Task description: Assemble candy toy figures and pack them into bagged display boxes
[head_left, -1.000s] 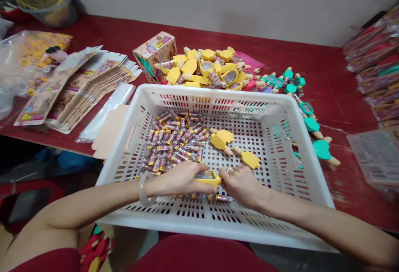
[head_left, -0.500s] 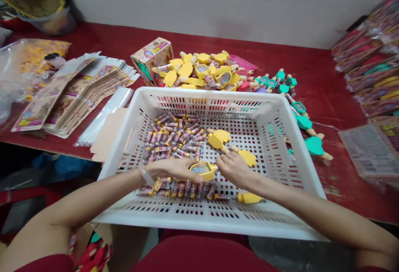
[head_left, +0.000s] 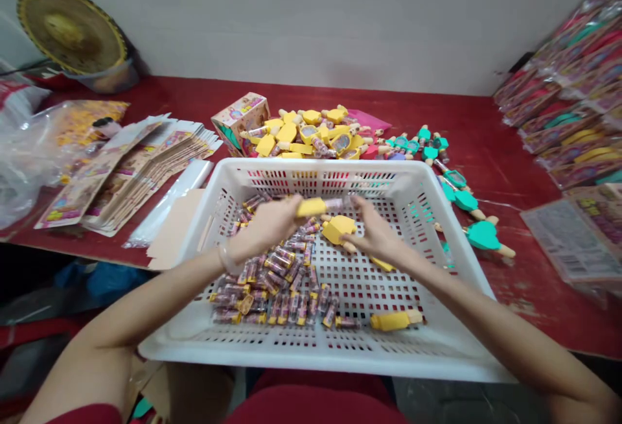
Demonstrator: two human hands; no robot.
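My left hand point(head_left: 269, 222) is closed around a yellow plastic toy point(head_left: 311, 207), held above the white basket. A clear tube point(head_left: 335, 204) sticks out of the toy's right end. My right hand point(head_left: 376, 229) is just right of the tube's tip, thumb and fingers apart; motion blur makes any contact there unclear. Under the hands lies a yellow toy point(head_left: 339, 228) with a pale stub, and another yellow toy point(head_left: 396, 320) rests near the basket's front. Many small clear tubes with printed wraps and yellow ends point(head_left: 279, 268) fill the basket's left side.
The white basket point(head_left: 321, 362) sits at the red table's point(head_left: 184, 90) front edge. Behind it are piled yellow toys point(head_left: 286, 132) and an open printed box point(head_left: 241, 116). Green toys point(head_left: 483, 235) lie right, near packed stacks point(head_left: 573, 106). Flat cartons point(head_left: 146, 158) lie left.
My left hand has lifted the yellow toy up and away from me, turning it. My right hand has moved back and spread its fingers. The head view has tilted up slightly.
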